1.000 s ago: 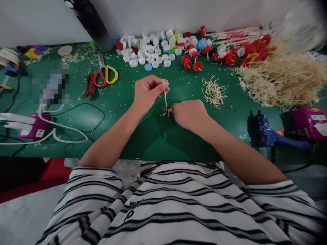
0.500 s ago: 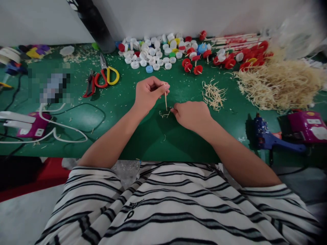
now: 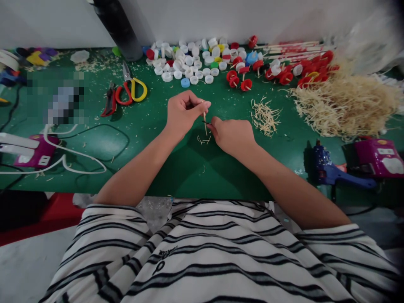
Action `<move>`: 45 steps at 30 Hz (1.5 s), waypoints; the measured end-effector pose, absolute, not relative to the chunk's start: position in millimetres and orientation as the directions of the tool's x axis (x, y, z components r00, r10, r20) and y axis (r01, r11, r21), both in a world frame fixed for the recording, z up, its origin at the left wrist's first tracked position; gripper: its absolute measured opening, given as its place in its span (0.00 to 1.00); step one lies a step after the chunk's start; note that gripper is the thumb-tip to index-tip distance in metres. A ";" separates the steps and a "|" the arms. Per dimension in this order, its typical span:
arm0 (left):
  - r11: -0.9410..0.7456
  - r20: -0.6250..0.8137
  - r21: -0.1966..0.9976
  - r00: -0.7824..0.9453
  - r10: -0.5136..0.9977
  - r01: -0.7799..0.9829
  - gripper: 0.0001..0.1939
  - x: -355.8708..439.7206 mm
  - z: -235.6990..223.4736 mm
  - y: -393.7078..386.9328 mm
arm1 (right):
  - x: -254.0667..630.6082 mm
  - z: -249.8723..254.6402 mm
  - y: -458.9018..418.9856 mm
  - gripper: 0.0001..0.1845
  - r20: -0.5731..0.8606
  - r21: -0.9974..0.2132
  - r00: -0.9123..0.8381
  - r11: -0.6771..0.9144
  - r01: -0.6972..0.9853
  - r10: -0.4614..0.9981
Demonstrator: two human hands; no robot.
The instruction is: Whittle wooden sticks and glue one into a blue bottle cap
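Observation:
My left hand (image 3: 183,111) pinches a short wooden stick (image 3: 205,122) upright over the green table (image 3: 176,164). My right hand (image 3: 232,135) is closed, its fingertips touching the stick's lower part; what they pinch is too small to tell. A few thin straw strands (image 3: 203,140) lie on the table just below the stick. Both forearms reach in from my striped shirt at the bottom.
Behind the hands lie a heap of bottle caps (image 3: 189,63), red caps on sticks (image 3: 240,80), scissors (image 3: 134,88) and red pliers (image 3: 109,103). A small straw tuft (image 3: 264,115) and big straw pile (image 3: 344,103) are right. A blue glue gun (image 3: 334,172) and purple boxes (image 3: 380,158) flank the table.
My right hand has lifted from the strands on the table up to the stick held by my left hand. The strands stay on the table. The left hand barely moved.

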State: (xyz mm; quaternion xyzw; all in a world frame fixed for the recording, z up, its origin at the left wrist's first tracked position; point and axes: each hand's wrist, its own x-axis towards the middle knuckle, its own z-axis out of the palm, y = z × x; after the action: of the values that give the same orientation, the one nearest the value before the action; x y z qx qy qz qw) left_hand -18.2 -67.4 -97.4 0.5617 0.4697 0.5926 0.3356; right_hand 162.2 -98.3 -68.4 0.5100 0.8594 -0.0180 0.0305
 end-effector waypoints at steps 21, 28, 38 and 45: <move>-0.302 0.322 0.942 -0.134 0.937 0.148 0.20 -23.2 -106.5 -61.6 | 169.3 -66.9 -101.9 0.31 -0.189 -0.034 -0.461 0.463 0.885 0.867; -0.299 0.318 0.943 -0.137 0.938 0.145 0.18 -23.2 -105.7 -62.2 | 170.2 -66.3 -103.7 0.31 -0.203 -0.020 -0.452 0.458 0.889 0.869; -0.302 0.320 0.944 -0.140 0.937 0.136 0.19 -25.4 -109.4 -60.0 | 173.5 -67.9 -104.9 0.29 -0.222 -0.011 -0.472 0.482 0.876 0.853; -0.391 0.406 0.911 -0.121 0.906 0.130 0.19 -24.1 -110.8 -59.4 | 175.7 -62.0 -97.5 0.31 -0.114 -0.075 -0.440 0.434 0.898 0.891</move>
State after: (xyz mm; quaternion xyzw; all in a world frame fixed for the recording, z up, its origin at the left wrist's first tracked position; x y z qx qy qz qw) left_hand -24.1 -59.4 -110.8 0.5790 0.4473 0.6003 0.3230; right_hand 175.7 -97.5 -62.0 0.5285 0.8462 -0.0622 0.0283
